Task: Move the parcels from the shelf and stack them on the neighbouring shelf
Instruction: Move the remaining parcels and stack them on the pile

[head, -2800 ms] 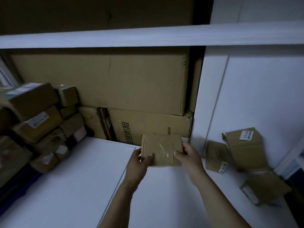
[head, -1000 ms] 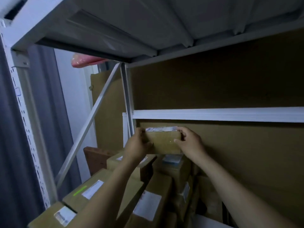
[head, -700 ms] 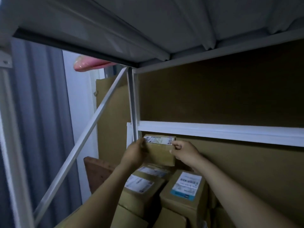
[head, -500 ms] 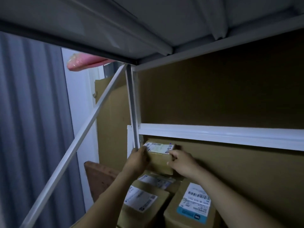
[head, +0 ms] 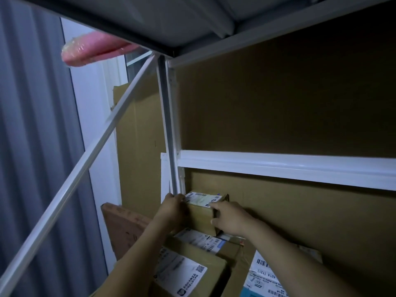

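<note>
The small parcel (head: 200, 217) is now settling at the neighbouring shelf's back left corner, having left the open white shelf. It is resting on the stacked parcels (head: 199, 241) beside the upright post (head: 169, 136). The left hand (head: 172, 207) is curling round its left side and the right hand (head: 230, 218) is pinching its right end. Brown cardboard with a white label (head: 202, 198) on top, it is looking light and stiff, best held by opposite sides.

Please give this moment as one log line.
left hand: holds small brown cardboard parcel | right hand: holds same parcel | parcel: on labelled cardboard boxes | phase: placing
</note>
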